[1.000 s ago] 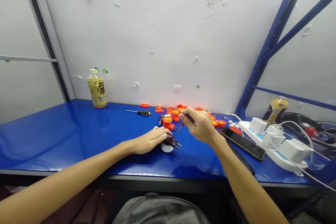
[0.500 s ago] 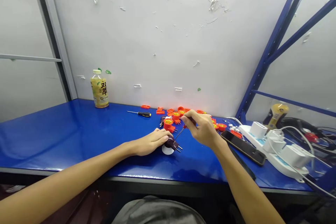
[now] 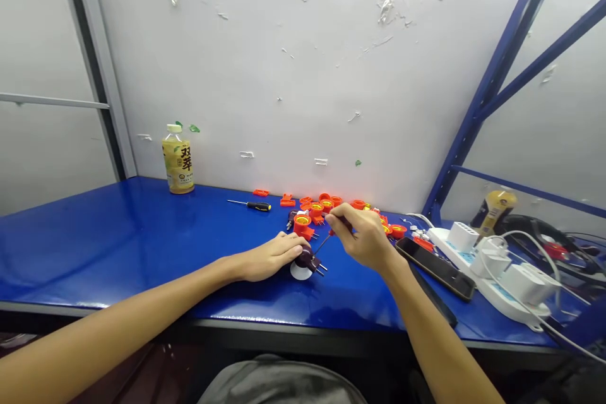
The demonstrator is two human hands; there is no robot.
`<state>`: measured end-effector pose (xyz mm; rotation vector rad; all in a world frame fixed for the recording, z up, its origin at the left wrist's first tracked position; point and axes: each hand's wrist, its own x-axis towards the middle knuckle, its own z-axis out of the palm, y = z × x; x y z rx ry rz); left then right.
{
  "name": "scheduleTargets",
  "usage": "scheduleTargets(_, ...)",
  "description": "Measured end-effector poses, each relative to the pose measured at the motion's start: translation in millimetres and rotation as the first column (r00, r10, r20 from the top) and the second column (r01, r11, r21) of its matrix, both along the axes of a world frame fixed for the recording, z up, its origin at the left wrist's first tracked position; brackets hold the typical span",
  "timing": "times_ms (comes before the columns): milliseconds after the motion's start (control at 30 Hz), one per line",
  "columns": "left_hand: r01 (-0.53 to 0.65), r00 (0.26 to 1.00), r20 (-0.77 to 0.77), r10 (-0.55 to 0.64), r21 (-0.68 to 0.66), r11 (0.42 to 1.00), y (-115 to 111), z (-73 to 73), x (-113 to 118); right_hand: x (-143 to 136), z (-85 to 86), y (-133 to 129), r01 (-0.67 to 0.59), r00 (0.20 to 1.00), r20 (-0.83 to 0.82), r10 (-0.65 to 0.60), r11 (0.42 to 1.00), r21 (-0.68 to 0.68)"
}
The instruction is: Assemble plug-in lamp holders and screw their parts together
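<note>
My left hand (image 3: 279,255) is closed over a dark brown plug-in lamp holder (image 3: 307,259), which lies on the blue table with its two metal pins pointing right. A round white part (image 3: 300,273) shows at its lower side. Pinched in my right hand (image 3: 362,231) is a screwdriver with a red handle (image 3: 332,232); its thin shaft (image 3: 322,243) slants down to the lamp holder's body. My fingers cover most of the handle. Just behind the lamp holder stands an orange lamp socket with two pins (image 3: 303,226).
Several orange socket parts (image 3: 326,203) lie along the wall. A black and yellow screwdriver (image 3: 258,206) and a drink bottle (image 3: 178,161) are at left. To the right are a phone (image 3: 435,268) and a white power strip (image 3: 511,303) with chargers and cables.
Both hands keep nearly the same pose, with the screwdriver tip still at the lamp holder. The whole view has shifted slightly.
</note>
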<state>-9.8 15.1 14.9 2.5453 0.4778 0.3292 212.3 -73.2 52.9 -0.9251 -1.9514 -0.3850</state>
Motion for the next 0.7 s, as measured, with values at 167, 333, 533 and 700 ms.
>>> scheduleTargets(167,-0.002,1.000,0.010,0.002,0.019,1.000,0.8,-1.0,-0.3,-1.3,-1.6,-2.4,-0.012,1.000,-0.010,0.012,1.000,0.010)
scheduleTargets(333,-0.009,1.000,-0.004,0.009,0.015,1.000,1.5,-2.5,-1.0,-1.3,-1.8,-1.8,-0.005,1.000,0.011,0.005,1.000,0.010)
scheduleTargets(533,-0.021,0.987,0.160,-0.003,0.146,0.989,0.3,-3.7,-2.5,-0.1,-2.0,-1.1,0.007,1.000,0.014,-0.008,1.000,0.021)
scheduleTargets(700,0.045,0.944,0.276,-0.182,0.440,0.897,-3.1,-2.4,-2.0,0.4,-2.0,-2.7,0.000,1.000,0.009,0.000,1.000,0.023)
